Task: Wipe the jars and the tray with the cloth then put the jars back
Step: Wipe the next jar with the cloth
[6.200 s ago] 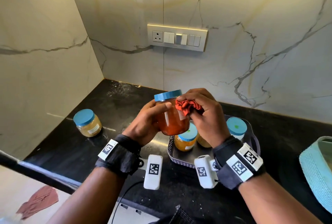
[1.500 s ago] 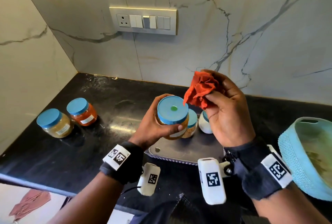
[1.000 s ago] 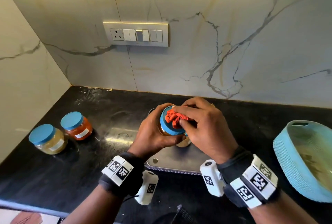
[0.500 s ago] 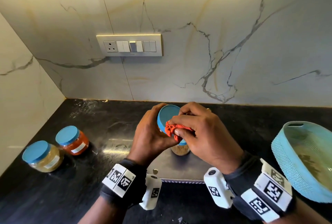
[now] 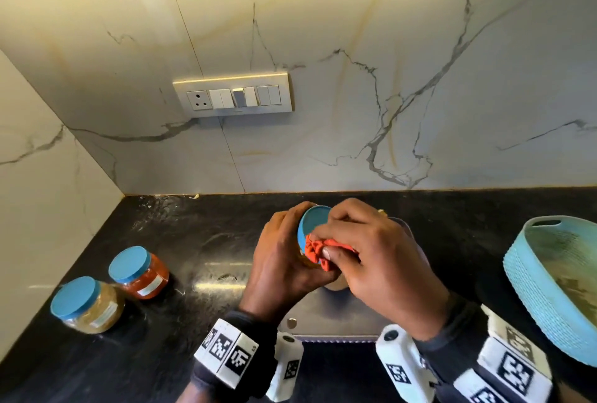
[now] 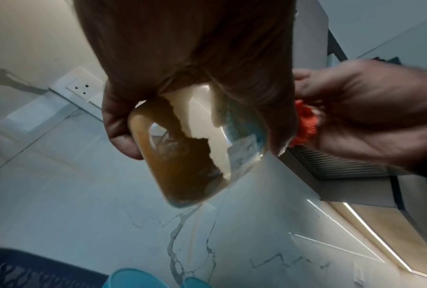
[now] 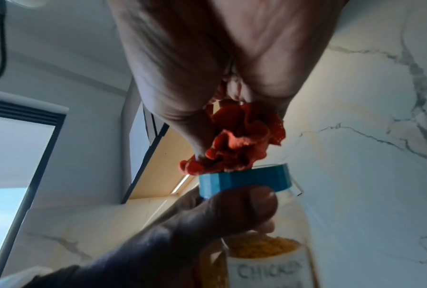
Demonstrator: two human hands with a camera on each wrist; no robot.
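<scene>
My left hand (image 5: 284, 260) grips a jar of yellow-brown powder (image 6: 182, 155) with a blue lid (image 5: 311, 223), tilted and held above the grey tray (image 5: 336, 315). My right hand (image 5: 365, 254) pinches a bunched orange cloth (image 5: 318, 251) against the lid's rim (image 7: 244, 180). The cloth (image 7: 237, 142) sits on the lid's top in the right wrist view. Another jar (image 5: 336, 286) stands on the tray, mostly hidden under my hands. On the counter at the left stand an orange-filled jar (image 5: 142, 273) and a yellowish jar (image 5: 87, 304), both with blue lids.
A light blue woven basket (image 5: 549, 286) sits at the right on the black counter (image 5: 200, 241). The marble wall behind carries a switch panel (image 5: 232, 94). Another marble wall closes the left side.
My hands have stayed on the same jar. The cloth has slid from the lid's top toward its near rim, and the jar is tilted more. The view has tipped upward.
</scene>
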